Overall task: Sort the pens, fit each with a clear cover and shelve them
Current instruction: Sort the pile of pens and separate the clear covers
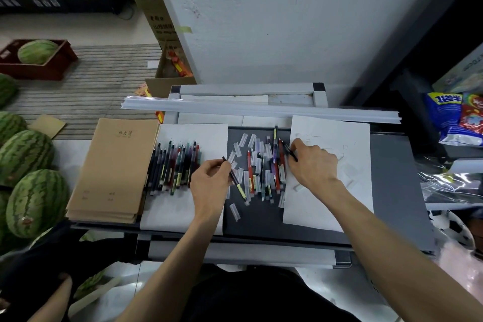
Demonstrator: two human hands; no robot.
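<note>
A loose heap of pens [264, 167] and clear covers [240, 148] lies on the dark tabletop [392, 191] between two white sheets. On the left sheet [183, 206] a row of sorted pens [175, 166] lies side by side. My left hand [209, 180] pinches a dark pen with a yellow label [236, 183], slanted down to the right. My right hand [312, 163] grips a black pen [288, 151] at the heap's right edge, over the right sheet [339, 138].
A stack of brown notebooks [112, 170] lies left of the sheets. Long white rails [261, 110] run along the table's far side. Watermelons [28, 178] are piled at the left, snack bags [454, 117] at the right. A white wall panel [261, 21] stands behind.
</note>
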